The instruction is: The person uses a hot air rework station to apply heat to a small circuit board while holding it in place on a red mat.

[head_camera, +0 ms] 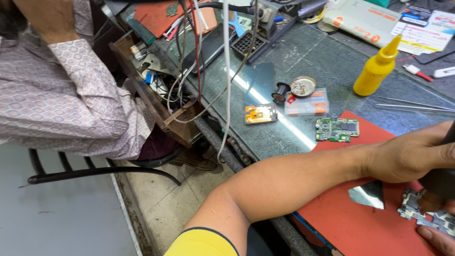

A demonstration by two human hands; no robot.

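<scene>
Circuit board (429,217), grey and irregular in outline, lies at the near right edge of the red mat (350,223), which covers the near right part of the bench (303,61). At the frame's bottom right corner the right hand (436,239) shows only as fingertips just beside the board's near edge; whether it grips the board cannot be told. Above the board the left hand (410,156) is clenched round a dark tool (438,187), whose blunt brownish end touches the board. The left forearm crosses the mat from the near left. A small shiny plate (368,195) lies on the mat just left of the circuit board.

Farther off, a green circuit board (337,129) rests at the mat's far edge. Beyond it to the left lie a small orange part (260,114), a clear plastic box (307,102), a round tin (303,86) and a small wire spool (281,91). To the right stands a yellow squeeze bottle (377,68), with metal tweezers (417,105) lying nearer and to its right. At far left a person in a patterned shirt (61,99) sits beside an open drawer (156,95) full of cables.
</scene>
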